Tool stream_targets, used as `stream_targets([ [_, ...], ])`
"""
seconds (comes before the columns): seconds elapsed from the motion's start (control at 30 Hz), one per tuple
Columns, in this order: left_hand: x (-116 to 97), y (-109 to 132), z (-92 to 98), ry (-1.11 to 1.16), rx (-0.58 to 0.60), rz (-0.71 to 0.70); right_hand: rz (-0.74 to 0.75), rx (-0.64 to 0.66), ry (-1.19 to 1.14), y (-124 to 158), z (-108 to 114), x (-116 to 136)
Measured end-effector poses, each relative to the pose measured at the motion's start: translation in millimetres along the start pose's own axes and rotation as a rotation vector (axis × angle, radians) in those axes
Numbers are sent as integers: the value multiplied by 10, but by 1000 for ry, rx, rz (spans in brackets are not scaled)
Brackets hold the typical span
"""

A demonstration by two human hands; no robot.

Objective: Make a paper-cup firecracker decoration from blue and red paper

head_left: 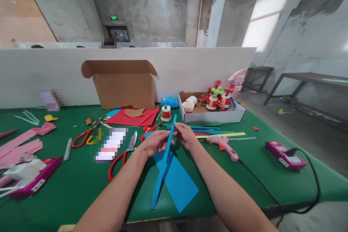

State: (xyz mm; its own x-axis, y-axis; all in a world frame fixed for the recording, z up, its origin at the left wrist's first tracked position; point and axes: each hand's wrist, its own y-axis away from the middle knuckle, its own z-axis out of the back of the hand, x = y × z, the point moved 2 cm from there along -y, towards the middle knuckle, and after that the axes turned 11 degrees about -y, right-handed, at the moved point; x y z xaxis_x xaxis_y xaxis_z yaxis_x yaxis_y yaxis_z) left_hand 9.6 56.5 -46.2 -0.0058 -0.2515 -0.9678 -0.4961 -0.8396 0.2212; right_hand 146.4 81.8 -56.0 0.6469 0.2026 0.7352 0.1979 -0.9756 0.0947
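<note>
Left hand (pixel 157 142), fingers curled, grasps blue strip (pixel 164 164); right hand (pixel 185 136) pinches it near upper end.

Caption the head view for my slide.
Left hand and right hand hold a blue strip over a blue sheet, near a pink glue gun.

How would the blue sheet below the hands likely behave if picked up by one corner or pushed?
The blue sheet looks thin, so it is probably light for its size and apt to bend when lifted by a corner. It seems to lie flat on the smooth-looking green tabletop, so a push might slide it.
</note>
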Motion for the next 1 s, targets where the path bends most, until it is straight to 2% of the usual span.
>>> stream_targets([
  [0.43,-8,7,-10,-35,-19,-21,53,-9,-3,9,-36,26],
  [0.6,-5,18,-42,-152,-50,19,174,-81,103,14,-37,53],
  [0.67,-11,14,-47,-174,-88,2,145,-52,167,33,-57,54],
  [0.8,-32,5,-29,-184,-156,-58,28,86,339,79,-105,51],
  [0.93,-48,9,-16,-248,-194,-41,195,33,473,94,-96,124],
  [1.0,-57,12,-16,-286,-219,-29,220,40,514,99,-93,143],
])
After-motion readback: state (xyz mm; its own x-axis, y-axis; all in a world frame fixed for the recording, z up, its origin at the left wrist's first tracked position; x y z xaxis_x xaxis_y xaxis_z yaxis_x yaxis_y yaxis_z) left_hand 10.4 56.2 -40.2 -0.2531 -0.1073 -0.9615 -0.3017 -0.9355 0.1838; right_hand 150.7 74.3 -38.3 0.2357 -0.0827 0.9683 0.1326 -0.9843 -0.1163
